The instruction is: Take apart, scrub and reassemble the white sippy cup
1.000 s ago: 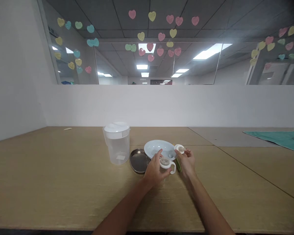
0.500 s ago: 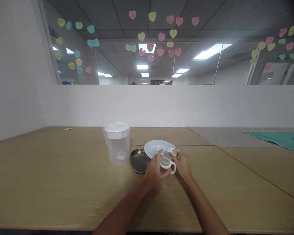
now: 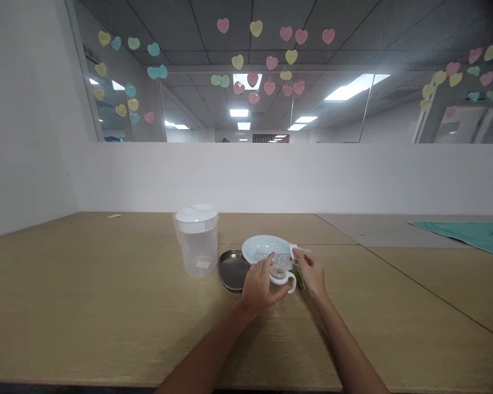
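My left hand (image 3: 258, 283) is wrapped round a clear baby bottle (image 3: 277, 271) with a white handle ring, its round mouth uncovered and facing up. One curved handle sticks out to the right of the bottle. Between the fingertips of my right hand (image 3: 311, 273) is a white bottle cap with a clear nipple (image 3: 294, 251), turned sideways, to the right of the bottle and above it. Behind both hands lies a pale blue oval plate (image 3: 254, 243), with something clear on it that I cannot make out. A green narrow thing (image 3: 299, 278) shows beside my right hand, partly hidden.
Left of the plate is a dark metal dish (image 3: 232, 270). A clear plastic pitcher (image 3: 198, 246) with a white lid stands farther left. At the far right lies a teal cloth (image 3: 464, 232). A white wall (image 3: 246, 178) rises behind the table.
My right hand has moved slightly right, away from the bottle, and tipped the nipple cap on its side. More of the green thing now shows. My left hand has barely moved.
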`<state>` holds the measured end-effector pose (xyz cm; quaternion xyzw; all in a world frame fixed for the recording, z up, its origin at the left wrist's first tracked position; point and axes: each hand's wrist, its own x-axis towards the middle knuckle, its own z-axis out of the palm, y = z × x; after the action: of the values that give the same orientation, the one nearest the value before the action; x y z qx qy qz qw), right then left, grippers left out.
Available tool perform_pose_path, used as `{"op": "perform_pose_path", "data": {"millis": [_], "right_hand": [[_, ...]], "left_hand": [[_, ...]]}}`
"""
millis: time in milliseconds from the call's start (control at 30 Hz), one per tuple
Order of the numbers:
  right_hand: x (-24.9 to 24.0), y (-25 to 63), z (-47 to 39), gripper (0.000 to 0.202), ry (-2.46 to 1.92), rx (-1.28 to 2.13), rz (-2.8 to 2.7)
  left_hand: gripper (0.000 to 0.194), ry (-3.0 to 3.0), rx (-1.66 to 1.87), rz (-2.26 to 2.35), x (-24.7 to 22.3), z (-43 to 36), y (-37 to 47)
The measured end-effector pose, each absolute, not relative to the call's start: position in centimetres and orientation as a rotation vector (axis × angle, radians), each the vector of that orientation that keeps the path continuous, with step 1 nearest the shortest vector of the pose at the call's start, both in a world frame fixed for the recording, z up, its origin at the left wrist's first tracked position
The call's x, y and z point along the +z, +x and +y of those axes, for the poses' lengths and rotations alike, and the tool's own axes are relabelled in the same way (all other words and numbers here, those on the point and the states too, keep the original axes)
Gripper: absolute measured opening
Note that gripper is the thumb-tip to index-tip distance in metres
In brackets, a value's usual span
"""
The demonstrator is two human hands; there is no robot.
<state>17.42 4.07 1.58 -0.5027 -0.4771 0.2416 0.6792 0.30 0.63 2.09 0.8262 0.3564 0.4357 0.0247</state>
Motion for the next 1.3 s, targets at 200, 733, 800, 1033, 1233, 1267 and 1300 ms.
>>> {"op": "perform_pose_path", "data": {"millis": [200, 733, 800, 1033, 1233, 1267, 1300], "right_hand": [[1.4, 16.9, 4.6, 0.062, -0.97, 0.805, -1.061], [2.2, 15.8, 3.4, 0.048, -0.785, 0.998, -1.075], [2.2, 15.8, 3.3, 0.048, -0.782, 1.005, -1.079], [2.4, 15.8, 3.1, 0.048, -0.81, 0.974, -1.118], [2.1, 15.9, 3.3, 0.051, -0.792, 0.98, -1.106], [2.1, 15.9, 3.4, 0.051, -0.795, 0.948, -1.107], [2.0, 15.9, 3.5, 0.049, -0.803, 0.903, -1.11]], "left_hand": [[0.072, 2.604, 1.338, 1.098, 2.2, 0.6, 0.3], [0.066, 2.575, 1.34, 1.078, 2.2, 0.4, 0.5], [0.068, 2.51, 1.356, 1.074, 2.3, 0.4, 0.4], [0.055, 2.35, 1.303, 1.113, 2.9, 0.5, -0.1], [0.039, 2.29, 1.374, 1.224, 2.9, 0.8, -0.2], [0.038, 2.284, 1.411, 1.244, 2.8, 0.9, -0.2], [0.037, 2.287, 1.458, 1.255, 2.8, 0.9, -0.2]]}}
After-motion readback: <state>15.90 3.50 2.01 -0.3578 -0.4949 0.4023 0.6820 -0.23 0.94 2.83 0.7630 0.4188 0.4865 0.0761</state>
